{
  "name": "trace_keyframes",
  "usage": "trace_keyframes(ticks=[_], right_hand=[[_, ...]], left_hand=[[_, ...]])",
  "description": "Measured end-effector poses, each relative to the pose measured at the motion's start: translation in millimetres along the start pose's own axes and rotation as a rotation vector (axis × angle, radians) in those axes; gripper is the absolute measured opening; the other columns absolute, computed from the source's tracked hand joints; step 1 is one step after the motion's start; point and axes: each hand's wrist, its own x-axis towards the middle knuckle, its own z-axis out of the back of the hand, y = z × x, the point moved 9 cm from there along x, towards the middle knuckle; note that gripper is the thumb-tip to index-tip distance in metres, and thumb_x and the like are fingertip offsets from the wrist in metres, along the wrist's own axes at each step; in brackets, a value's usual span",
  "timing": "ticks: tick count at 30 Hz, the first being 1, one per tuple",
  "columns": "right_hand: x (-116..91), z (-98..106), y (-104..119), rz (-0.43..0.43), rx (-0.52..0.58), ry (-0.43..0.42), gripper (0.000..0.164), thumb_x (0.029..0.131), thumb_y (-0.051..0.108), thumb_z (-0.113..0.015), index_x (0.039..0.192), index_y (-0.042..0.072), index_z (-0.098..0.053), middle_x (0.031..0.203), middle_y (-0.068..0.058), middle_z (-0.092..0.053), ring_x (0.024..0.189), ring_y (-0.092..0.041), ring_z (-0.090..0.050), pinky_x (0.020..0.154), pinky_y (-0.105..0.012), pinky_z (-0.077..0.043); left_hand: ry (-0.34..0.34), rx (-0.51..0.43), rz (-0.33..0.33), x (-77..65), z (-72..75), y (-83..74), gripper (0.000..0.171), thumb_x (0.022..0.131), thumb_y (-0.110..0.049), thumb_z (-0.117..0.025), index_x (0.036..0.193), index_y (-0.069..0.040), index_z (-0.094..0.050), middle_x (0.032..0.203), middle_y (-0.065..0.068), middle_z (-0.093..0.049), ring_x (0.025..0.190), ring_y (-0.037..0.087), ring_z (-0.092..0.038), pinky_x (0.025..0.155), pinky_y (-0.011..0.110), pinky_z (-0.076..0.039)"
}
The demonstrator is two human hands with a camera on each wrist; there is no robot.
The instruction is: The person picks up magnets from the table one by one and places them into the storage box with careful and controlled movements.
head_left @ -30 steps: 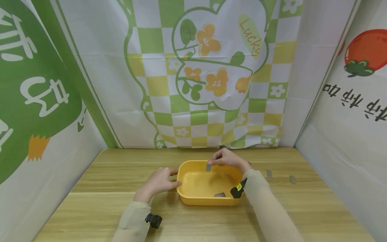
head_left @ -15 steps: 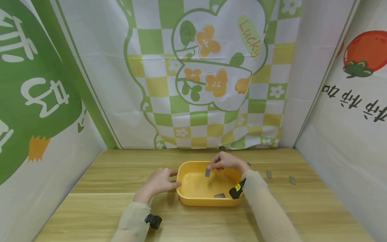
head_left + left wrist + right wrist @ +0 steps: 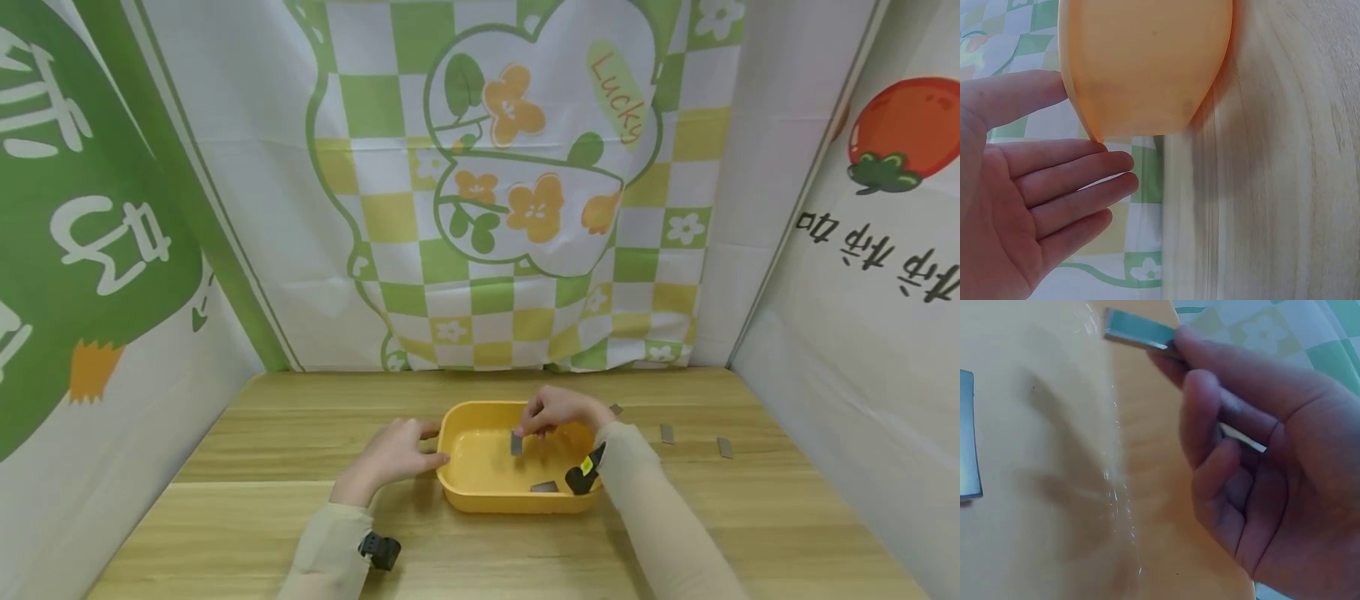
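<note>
My right hand [image 3: 558, 408] is over the yellow plastic basin [image 3: 517, 502], pinching a small flat grey metal rectangle [image 3: 516, 443] between thumb and fingertip. In the right wrist view this metal rectangle [image 3: 1138, 330] points out over the basin floor. A pale strip [image 3: 1242, 439] shows among the curled fingers; I cannot tell whether it is a second piece. Another grey rectangle [image 3: 543, 487] lies inside the basin near its front wall. At the basin's left end, my left hand [image 3: 1041, 181] touches the rim with thumb and index fingertip, its fingers nearly straight.
Two grey rectangles, a nearer one [image 3: 667, 433] and a farther-right one [image 3: 723, 447], lie on the wooden table [image 3: 300, 450] right of the basin. Part of another [image 3: 616, 409] shows behind the right wrist. Printed cloth [image 3: 487, 308] hangs along the table's back edge.
The right hand has lowered into the basin, bringing the pinched metal rectangle down and toward the front. The left hand has stayed at the rim.
</note>
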Motion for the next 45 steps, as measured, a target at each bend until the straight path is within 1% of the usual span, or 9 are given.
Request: trace_keyframes(ticks=[5,10,14,21,23,28,32,38,45], right_hand=[[0.2,-5.7,-4.6,-0.038,0.006,0.033,0.021,0.086,0.02,-0.069,0.082,0.0,-0.073,0.077,-0.01,-0.071,0.061,-0.015,-0.058,0.056,-0.024,-0.043],[-1.4,-5.4,-8.6,-0.077,0.027,0.035,0.016,0.089,0.015,-0.064,0.089,0.004,-0.075,0.088,-0.004,-0.074,0.064,-0.01,-0.064,0.06,-0.023,-0.051],[-3.6,-1.3,-7.5,-0.098,0.01,0.029,0.017,0.09,0.016,-0.061,0.095,0.008,-0.075,0.094,-0.008,-0.073,0.067,-0.008,-0.064,0.064,-0.024,-0.052],[-9.6,3.4,-2.4,-0.097,-0.004,0.036,0.022,0.092,0.025,-0.061,0.101,0.009,-0.074,0.099,-0.016,-0.071,0.075,-0.013,-0.064,0.076,-0.037,-0.055],[-10.9,4.3,-2.4,-0.093,0.001,0.038,0.023,0.092,0.027,-0.061,0.101,0.009,-0.073,0.103,-0.016,-0.071,0.078,-0.014,-0.065,0.076,-0.035,-0.054],[-15.5,8.3,-1.7,-0.074,0.002,0.023,0.022,0.092,0.029,-0.061,0.1,0.012,-0.073,0.103,-0.014,-0.071,0.083,-0.016,-0.067,0.077,-0.032,-0.055],[-19.3,13.4,-2.3,-0.055,0.005,0.001,0.023,0.091,0.03,-0.062,0.101,0.012,-0.073,0.103,-0.014,-0.071,0.085,-0.017,-0.068,0.079,-0.033,-0.055],[-24.1,20.6,-4.4,-0.049,0.012,-0.024,0.025,0.091,0.033,-0.062,0.103,0.014,-0.072,0.103,-0.009,-0.071,0.088,-0.019,-0.067,0.079,-0.035,-0.056],[-28.8,25.5,-5.6,-0.041,0.029,-0.033,0.026,0.091,0.034,-0.062,0.106,0.014,-0.072,0.11,-0.017,-0.069,0.091,-0.02,-0.066,0.083,-0.04,-0.055]], left_hand=[[0.003,0.007,0.004,0.1,-0.9,0.0,0.048,0.083,-0.03,-0.073,0.123,-0.005,-0.063,0.122,0.017,-0.064,0.113,0.037,-0.06,0.094,0.052,-0.048],[0.001,0.002,0.008,-0.1,-0.9,0.0,0.048,0.083,-0.03,-0.073,0.123,-0.006,-0.063,0.122,0.017,-0.064,0.114,0.036,-0.06,0.094,0.052,-0.048],[-0.006,0.0,0.002,0.1,-0.8,0.9,0.047,0.083,-0.03,-0.072,0.123,-0.006,-0.063,0.123,0.017,-0.063,0.114,0.037,-0.059,0.095,0.052,-0.047],[-0.01,0.006,0.004,-0.4,0.1,0.8,0.048,0.082,-0.031,-0.073,0.123,-0.007,-0.063,0.123,0.015,-0.064,0.114,0.035,-0.06,0.095,0.051,-0.048],[-0.012,0.01,0.003,-0.6,0.5,0.0,0.048,0.082,-0.032,-0.073,0.123,-0.007,-0.063,0.122,0.015,-0.064,0.114,0.034,-0.06,0.095,0.051,-0.048],[-0.011,0.01,0.005,-0.9,0.5,-1.0,0.05,0.082,-0.033,-0.073,0.123,-0.007,-0.063,0.123,0.015,-0.064,0.114,0.034,-0.061,0.096,0.05,-0.048],[-0.009,0.006,0.0,-0.7,-0.2,-1.6,0.051,0.082,-0.032,-0.073,0.123,-0.005,-0.063,0.122,0.016,-0.064,0.113,0.035,-0.061,0.095,0.051,-0.048],[-0.013,0.022,-0.002,-0.1,-0.4,-1.3,0.049,0.082,-0.032,-0.072,0.121,-0.004,-0.063,0.121,0.016,-0.065,0.112,0.035,-0.061,0.093,0.051,-0.049],[-0.008,0.005,-0.004,-0.8,0.0,-1.9,0.048,0.083,-0.029,-0.072,0.122,-0.003,-0.063,0.122,0.018,-0.064,0.112,0.038,-0.06,0.093,0.053,-0.048]])
